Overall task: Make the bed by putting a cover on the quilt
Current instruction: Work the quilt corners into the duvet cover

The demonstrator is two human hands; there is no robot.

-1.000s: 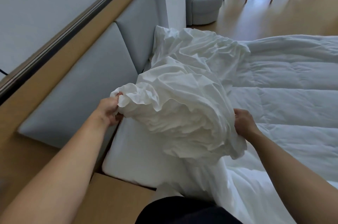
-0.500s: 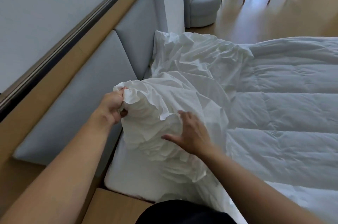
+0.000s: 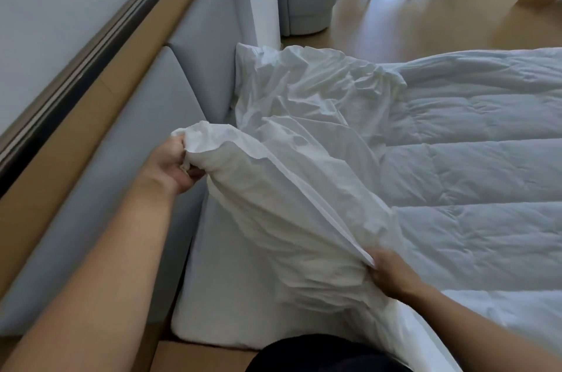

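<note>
cover [image 3: 292, 195] is lying crumpled over the headboard end of the quilt [image 3: 474, 177], which is spreading flat across the bed to the right, most of it bare. the left hand [image 3: 171, 165] is gripping a bunched corner of the cover, fingers curled round the wad, just beside the grey headboard [image 3: 158, 116]; whether a quilt corner is sitting inside that wad i cannot tell. the right hand [image 3: 392, 277] is pinching the folded hem of the cover lower down, so a straight line of fabric is running between the two hands. the cloth is looking thin, light and limp, creasing wherever it is being held, and is probably sliding easily over the quilt. the quilt is looking puffy, soft and bulkier, likely dragging rather than slipping. the corners and the seamed hem are seeming the surest holds, since loose mid-cloth is only going to bunch.
</note>
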